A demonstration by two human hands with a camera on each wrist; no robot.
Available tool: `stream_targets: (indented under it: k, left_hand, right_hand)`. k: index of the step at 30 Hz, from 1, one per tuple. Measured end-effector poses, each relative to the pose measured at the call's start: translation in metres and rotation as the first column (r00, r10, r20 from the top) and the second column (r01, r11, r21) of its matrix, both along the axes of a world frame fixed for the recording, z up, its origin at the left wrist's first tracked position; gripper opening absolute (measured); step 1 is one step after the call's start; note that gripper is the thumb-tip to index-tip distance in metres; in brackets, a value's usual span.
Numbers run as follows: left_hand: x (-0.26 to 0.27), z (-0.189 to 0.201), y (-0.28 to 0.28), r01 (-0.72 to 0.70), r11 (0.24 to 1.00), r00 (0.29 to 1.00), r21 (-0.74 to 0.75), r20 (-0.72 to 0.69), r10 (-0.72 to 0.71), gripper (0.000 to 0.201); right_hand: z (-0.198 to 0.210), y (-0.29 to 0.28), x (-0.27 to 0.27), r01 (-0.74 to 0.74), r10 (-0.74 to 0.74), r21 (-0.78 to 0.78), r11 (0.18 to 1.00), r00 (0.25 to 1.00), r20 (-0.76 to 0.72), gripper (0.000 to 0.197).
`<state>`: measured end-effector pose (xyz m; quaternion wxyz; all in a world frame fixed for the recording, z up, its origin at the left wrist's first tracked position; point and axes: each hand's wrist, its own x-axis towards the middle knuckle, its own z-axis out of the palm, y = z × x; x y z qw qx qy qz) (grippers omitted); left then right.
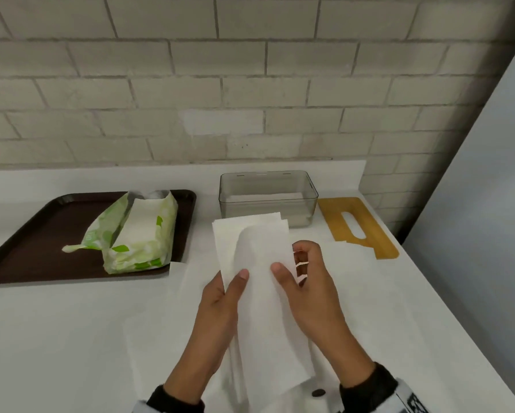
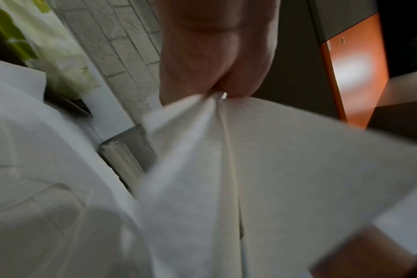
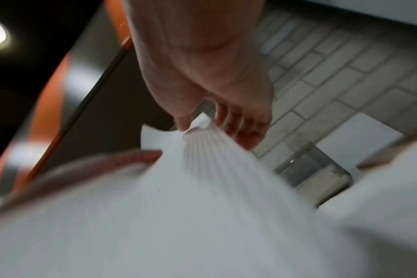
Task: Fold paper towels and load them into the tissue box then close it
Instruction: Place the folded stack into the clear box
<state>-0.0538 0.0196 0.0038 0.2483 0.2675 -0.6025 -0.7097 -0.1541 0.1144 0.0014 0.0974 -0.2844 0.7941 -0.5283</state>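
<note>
A white folded paper towel (image 1: 256, 263) is held up above the white counter, in front of the clear tissue box (image 1: 268, 198). My left hand (image 1: 223, 299) pinches its left edge with the thumb on top. My right hand (image 1: 307, 281) grips its right edge, thumb on the front and fingers curled behind. In the left wrist view the paper towel (image 2: 250, 159) is pinched at my fingertips (image 2: 217, 90). In the right wrist view the paper towel (image 3: 202, 188) fans out from my fingers (image 3: 238, 127). The tissue box stands open, with its wooden lid (image 1: 356, 226) lying to its right.
A dark brown tray (image 1: 27, 245) at the left holds an opened green and white pack of paper towels (image 1: 137, 234). More white sheets (image 1: 173, 323) lie flat on the counter under my hands. A brick wall runs behind, and the counter's edge slants along the right.
</note>
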Motion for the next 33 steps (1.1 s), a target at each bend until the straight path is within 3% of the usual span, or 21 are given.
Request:
stream_targets:
  k: [2, 3, 6, 10, 14, 17, 20, 22, 24, 27, 29, 33]
  left_hand:
    - [-0.003, -0.002, -0.001, -0.011, 0.995, 0.999, -0.104, -0.048, 0.006, 0.017]
    - [-0.005, -0.002, -0.001, -0.025, 0.987, 0.996, -0.156, -0.083, 0.012, 0.02]
    - [-0.011, 0.001, -0.001, -0.099, 0.961, 0.984, -0.257, -0.171, 0.055, 0.02]
    - [-0.012, 0.011, 0.003, -0.136, 0.962, 0.945, -0.235, -0.322, 0.055, 0.025]
    - [-0.016, 0.011, 0.003, -0.098, 0.973, 0.937, -0.209, -0.35, 0.019, 0.04]
    - [-0.026, 0.0, -0.001, -0.092, 0.969, 0.979, -0.23, -0.198, 0.046, 0.04]
    - [-0.03, -0.008, -0.005, -0.047, 0.988, 0.995, -0.149, -0.1, 0.032, 0.029]
    - [-0.029, -0.009, -0.006, -0.041, 0.997, 0.991, -0.068, -0.128, 0.032, 0.022]
    - [-0.027, -0.006, -0.009, -0.037, 0.999, 0.976, 0.032, -0.213, 0.043, 0.024]
    - [-0.017, -0.003, -0.024, -0.079, 0.988, 0.936, 0.132, -0.332, 0.12, 0.042]
    - [-0.004, -0.004, -0.039, -0.162, 0.984, 0.929, 0.069, -0.326, 0.175, 0.061]
    - [0.015, -0.01, -0.049, -0.187, 0.972, 0.974, -0.14, -0.154, 0.165, 0.03]
  right_hand:
    - [0.007, 0.005, -0.007, -0.093, 0.143, -0.163, 0.982, 0.934, 0.328, 0.035]
    - [0.011, 0.007, -0.008, -0.117, 0.204, -0.23, 0.966, 0.892, 0.404, 0.034]
    - [0.019, 0.008, -0.006, -0.12, 0.223, -0.326, 0.938, 0.928, 0.3, 0.022]
    - [0.025, 0.007, 0.001, -0.114, 0.162, -0.445, 0.888, 0.984, 0.071, 0.018]
    - [0.024, 0.005, 0.001, -0.116, 0.17, -0.543, 0.832, 0.984, 0.05, 0.012]
    - [0.013, 0.001, -0.004, -0.118, 0.185, -0.485, 0.866, 0.979, 0.091, 0.02]
    - [-0.004, 0.001, -0.013, -0.066, 0.124, -0.297, 0.953, 0.976, 0.179, 0.032]
    - [-0.012, 0.005, -0.017, -0.073, 0.115, -0.169, 0.983, 0.959, 0.259, 0.037]
    - [-0.018, 0.013, -0.019, -0.192, 0.18, 0.006, 0.981, 0.931, 0.318, 0.04]
    - [-0.02, 0.029, -0.022, -0.377, 0.293, 0.274, 0.885, 0.907, 0.303, 0.029]
    - [-0.012, 0.042, -0.032, -0.352, 0.288, 0.259, 0.9, 0.923, 0.254, 0.017]
    - [0.0, 0.061, -0.055, -0.07, 0.108, -0.126, 0.99, 0.94, 0.324, 0.015]
